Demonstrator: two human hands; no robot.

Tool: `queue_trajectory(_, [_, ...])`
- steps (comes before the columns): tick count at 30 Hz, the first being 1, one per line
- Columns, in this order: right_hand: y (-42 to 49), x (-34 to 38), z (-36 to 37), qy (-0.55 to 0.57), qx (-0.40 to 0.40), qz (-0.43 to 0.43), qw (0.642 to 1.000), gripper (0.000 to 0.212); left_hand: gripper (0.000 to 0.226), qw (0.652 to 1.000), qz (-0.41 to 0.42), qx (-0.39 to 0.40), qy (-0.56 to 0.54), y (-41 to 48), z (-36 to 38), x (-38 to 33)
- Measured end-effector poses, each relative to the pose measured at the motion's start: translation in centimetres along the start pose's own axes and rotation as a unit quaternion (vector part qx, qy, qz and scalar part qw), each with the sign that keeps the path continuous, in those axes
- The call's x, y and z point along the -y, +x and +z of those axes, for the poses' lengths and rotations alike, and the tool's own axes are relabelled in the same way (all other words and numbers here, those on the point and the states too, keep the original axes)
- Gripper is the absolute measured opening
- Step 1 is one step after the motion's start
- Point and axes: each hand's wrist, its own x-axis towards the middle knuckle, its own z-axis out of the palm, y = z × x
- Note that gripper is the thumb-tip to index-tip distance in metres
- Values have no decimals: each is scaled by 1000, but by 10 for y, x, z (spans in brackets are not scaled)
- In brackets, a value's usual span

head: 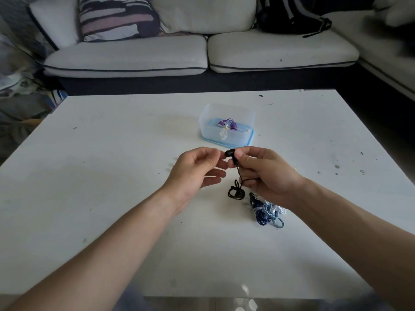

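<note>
A pair of black in-ear earphones with a thin black cable (230,153) is held up in the middle of the frame, above the white flat-topped counter (112,176). The right hand (267,173) grips it: thumb and forefinger pinch the stem just below the rounded black earbud, and the other fingers are curled round the cable lower down. From that hand the cable drops to a small knotted black coil (235,191), which hangs or lies just below and between the two wrists; whether it touches the counter cannot be told.

The left hand (197,169) is raised palm-up just left of the earbud, with its fingers loosely curled and its thumb and forefinger tips close beside the bud. Whether they touch it cannot be told.

Under the right wrist, right of centre, a tangled heap of dark blue, light blue and white cables (265,214) lies on the counter. Beyond the hands, upper centre, stands a translucent plastic box with a light blue base rim (226,113), with purple earphones (229,124) and something white inside.

Across the top of the frame runs a white sofa with dark piping (125,59), bearing a striped cushion (112,16) at the upper left and a black backpack (289,16) at the upper right.
</note>
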Motion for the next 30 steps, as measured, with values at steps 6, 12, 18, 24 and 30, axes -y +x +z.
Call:
queue_trajectory(6, [-5,0,2,8,-16,-7,1000,12,16,999,2,3,-31,-9,7,1])
queue_trajectory(12, [-6,0,4,-8,5,-28,1000,8,11,1000,-9,-5,-29,-6,6,-1])
queue_trajectory(18, [-8,3,2,-20,10,-32,999,8,15,998,-50,19,-24,-3,5,-4])
queue_trajectory(24, [-4,17,6,39,-14,-42,998,12,58,991,-40,103,80,2,9,1])
queue_trajectory(30, [17,42,-1,104,-63,-64,991,16,42,991,9,67,113,14,18,-7])
